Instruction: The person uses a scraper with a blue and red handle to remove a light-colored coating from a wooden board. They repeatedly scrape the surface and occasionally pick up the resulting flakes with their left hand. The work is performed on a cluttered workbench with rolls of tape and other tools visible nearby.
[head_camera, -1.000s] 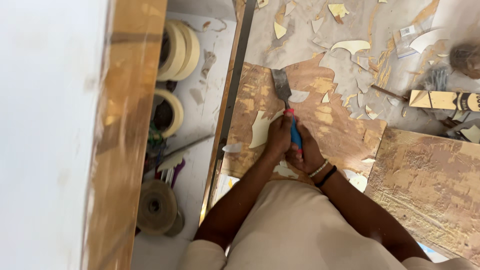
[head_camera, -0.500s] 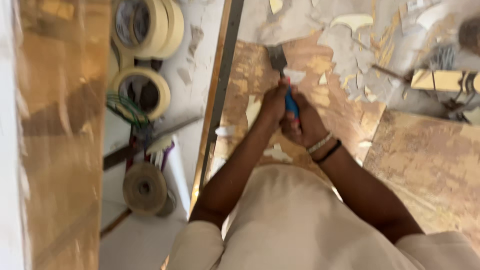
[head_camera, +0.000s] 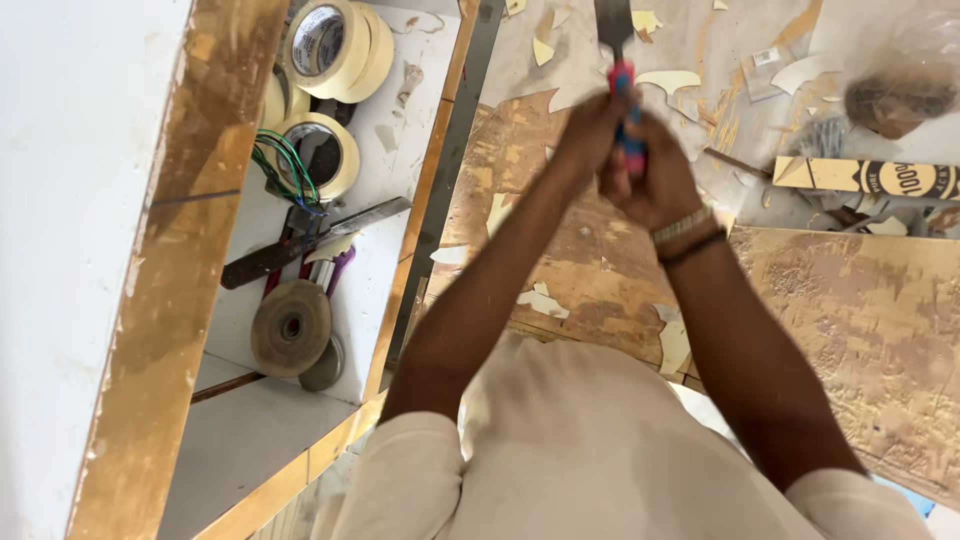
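Both my hands have pushed farther up the board since half a second ago. My left hand (head_camera: 590, 125) and right hand (head_camera: 650, 175) are wrapped tight around the scraper (head_camera: 620, 60), its red-blue handle hidden between them. Its long axis runs straight away from me, blade pointing forward over the peeling board (head_camera: 560, 270), left hand nearer the blade.

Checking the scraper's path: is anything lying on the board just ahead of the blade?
Both hands grip the scraper. Its blade reaches past the brown board onto the pale surface, where only loose peeled flakes lie close by; nothing solid blocks it.
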